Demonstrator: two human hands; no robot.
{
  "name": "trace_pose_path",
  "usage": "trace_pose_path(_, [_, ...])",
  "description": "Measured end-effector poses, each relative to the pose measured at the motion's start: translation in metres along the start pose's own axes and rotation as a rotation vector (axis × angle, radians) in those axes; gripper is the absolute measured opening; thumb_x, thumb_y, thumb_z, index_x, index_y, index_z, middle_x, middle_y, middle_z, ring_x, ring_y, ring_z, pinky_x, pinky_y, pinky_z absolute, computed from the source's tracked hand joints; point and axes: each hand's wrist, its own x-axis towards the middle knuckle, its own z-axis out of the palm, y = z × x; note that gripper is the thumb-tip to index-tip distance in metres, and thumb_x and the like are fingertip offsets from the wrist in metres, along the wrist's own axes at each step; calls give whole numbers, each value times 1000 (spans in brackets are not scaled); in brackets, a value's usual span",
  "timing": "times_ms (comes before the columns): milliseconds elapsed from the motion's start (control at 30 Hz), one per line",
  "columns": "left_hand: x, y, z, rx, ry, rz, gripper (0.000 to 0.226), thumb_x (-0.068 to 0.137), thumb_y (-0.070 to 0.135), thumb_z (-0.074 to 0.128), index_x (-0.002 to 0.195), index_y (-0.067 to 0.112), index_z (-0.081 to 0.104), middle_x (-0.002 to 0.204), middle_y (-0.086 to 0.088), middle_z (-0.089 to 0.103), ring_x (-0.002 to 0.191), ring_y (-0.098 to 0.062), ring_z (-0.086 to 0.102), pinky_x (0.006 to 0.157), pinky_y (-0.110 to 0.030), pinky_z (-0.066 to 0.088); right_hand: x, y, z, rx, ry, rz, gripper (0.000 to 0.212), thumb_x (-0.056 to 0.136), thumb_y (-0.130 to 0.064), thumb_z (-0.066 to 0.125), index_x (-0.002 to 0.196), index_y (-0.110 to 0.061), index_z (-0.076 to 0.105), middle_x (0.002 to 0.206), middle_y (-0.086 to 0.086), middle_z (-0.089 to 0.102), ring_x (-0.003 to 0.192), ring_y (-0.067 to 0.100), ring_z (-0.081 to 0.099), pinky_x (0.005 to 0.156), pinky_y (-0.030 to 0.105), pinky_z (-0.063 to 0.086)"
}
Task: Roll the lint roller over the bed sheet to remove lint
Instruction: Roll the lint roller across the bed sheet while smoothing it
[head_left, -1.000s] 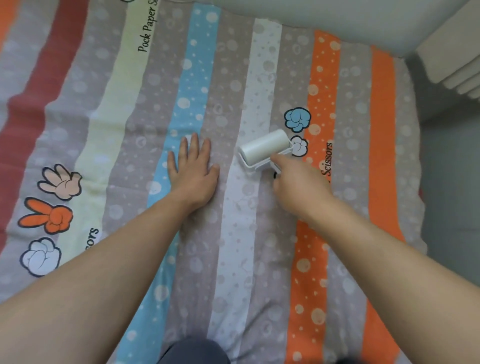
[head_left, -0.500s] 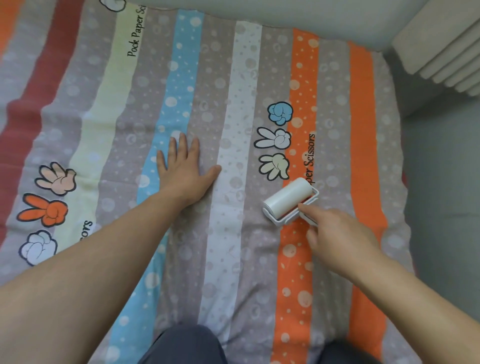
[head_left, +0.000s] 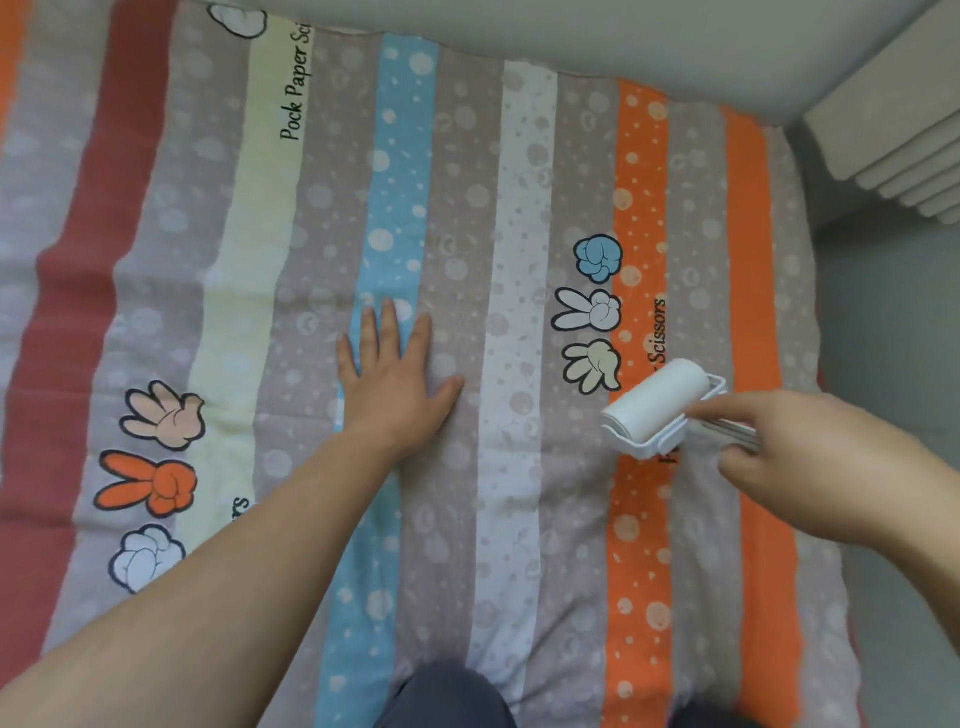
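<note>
The striped bed sheet, in grey, blue, white, orange and red with cartoon hand prints, fills the view. A white lint roller lies tilted on the orange stripe, just right of the printed hands. My right hand grips its thin handle, forefinger stretched along the frame. My left hand lies flat, fingers spread, pressing the sheet on the blue and grey stripes.
The bed's right edge runs down past the far orange stripe, with grey floor beyond. A white ribbed radiator sits at the top right. A pale wall borders the bed's far end. My knees show at the bottom.
My right hand has drawn the roller from the white stripe down and right onto the orange stripe, then slightly farther right. The left hand stays pressed in place.
</note>
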Motion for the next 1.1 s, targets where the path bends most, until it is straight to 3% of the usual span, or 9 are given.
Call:
trace_pose_path(133, [24, -15, -6, 32, 2, -25, 76, 99, 65, 27, 161, 32, -3, 167, -4, -23, 153, -27, -23, 120, -54, -16, 48, -61, -12, 173, 208, -70, 43, 91, -21, 44, 128, -41, 50, 116, 1, 63, 96, 28, 57, 73, 37, 51])
trace_pose_path(233, [42, -27, -10, -1, 26, -58, 69, 103, 56, 23, 162, 32, -3, 168, 0, -19, 153, -23, -22, 122, -53, -14, 96, -121, -8, 372, 313, -222, 54, 95, -15, 43, 144, -37, 36, 122, 7, 56, 103, 29, 56, 81, 43, 51])
trace_pose_path(400, [47, -41, -8, -177, 80, -9, 63, 101, 35, 23, 162, 22, 12, 170, 1, -2, 155, -20, -12, 122, -47, -13, 147, -178, 7, 365, 239, -292, 59, 92, -10, 42, 147, -31, 31, 121, 13, 50, 106, 36, 55, 75, 36, 38])
trace_pose_path(533, [47, -45, -7, -253, 85, 12, 71, 92, 34, 25, 161, 21, 18, 170, 2, 0, 155, -19, -11, 120, -43, -18, 143, -167, 32, 322, 246, -277, 59, 93, -11, 41, 148, -29, 28, 119, 13, 50, 100, 36, 57, 73, 36, 40])
trace_pose_path(733, [46, -35, -8, -89, 71, -39, 70, 98, 44, 25, 162, 23, 10, 170, 1, -6, 155, -20, -14, 123, -48, -15, 105, -129, 64, 314, 268, -276, 58, 94, -10, 43, 147, -29, 29, 111, 11, 53, 86, 29, 54, 65, 36, 41])
trace_pose_path(900, [21, -9, -2, -24, 44, -114, 67, 105, 42, 32, 162, 21, 5, 170, -4, -10, 155, -23, -14, 122, -51, -12, 82, -92, 92, 288, 255, -299, 58, 92, -11, 47, 145, -28, 32, 118, 8, 55, 98, 31, 57, 70, 37, 46])
trace_pose_path(1000, [-11, 2, 15, -17, 47, -105, 65, 106, 41, 30, 162, 24, 3, 169, -2, -11, 155, -21, -15, 122, -51, -13, 70, -76, 108, 239, 261, -306, 54, 91, -12, 46, 141, -29, 35, 114, 10, 57, 96, 34, 59, 66, 35, 42])
trace_pose_path(1100, [-39, 11, 26, -7, 29, -116, 65, 106, 41, 29, 162, 26, 0, 169, -2, -15, 154, -21, -19, 121, -51, -14, 51, -55, 120, 192, 225, -294, 57, 93, -13, 44, 146, -30, 31, 116, 12, 55, 103, 35, 58, 71, 36, 41])
